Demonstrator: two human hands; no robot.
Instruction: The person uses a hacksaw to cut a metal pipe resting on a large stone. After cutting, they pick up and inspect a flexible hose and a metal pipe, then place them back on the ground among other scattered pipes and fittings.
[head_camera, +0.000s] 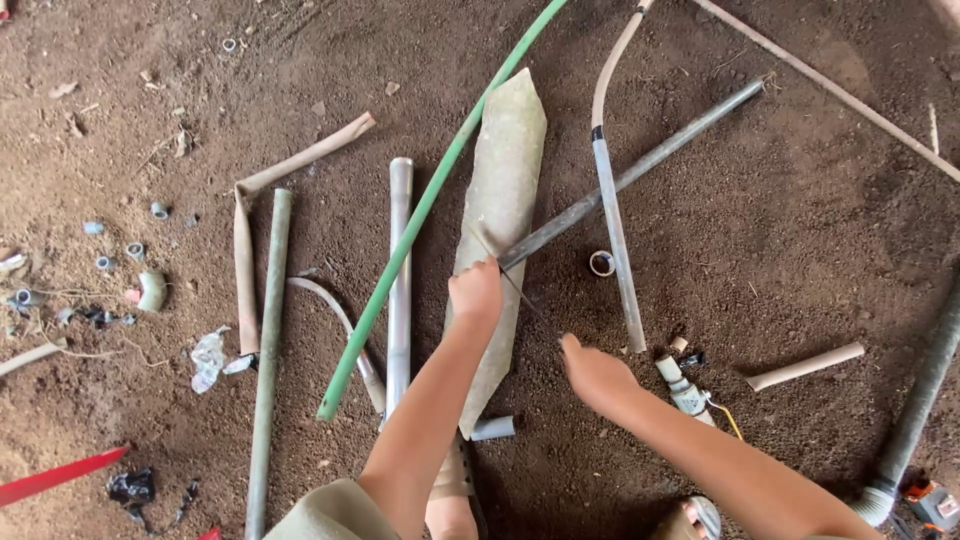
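A: The bare dirt floor (800, 230) is lying strewn with pipes. What is the left hand (477, 290) doing?

B: It is closing around the near end of the dark grey pipe (640, 172), seemingly pinning it on the flat pale slab (500, 200) for support.

A: And the right hand (592, 370)?

B: It is hovering beside, fingers loosely curled, holding nothing, near the thin grey pipe (618, 240).

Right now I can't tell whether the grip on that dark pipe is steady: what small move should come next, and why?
Probably bring the right hand onto the dark pipe. Only the left hand grips it, at its near end over the flat grey sheet, while the right hand hovers open over bare dirt, holding nothing.
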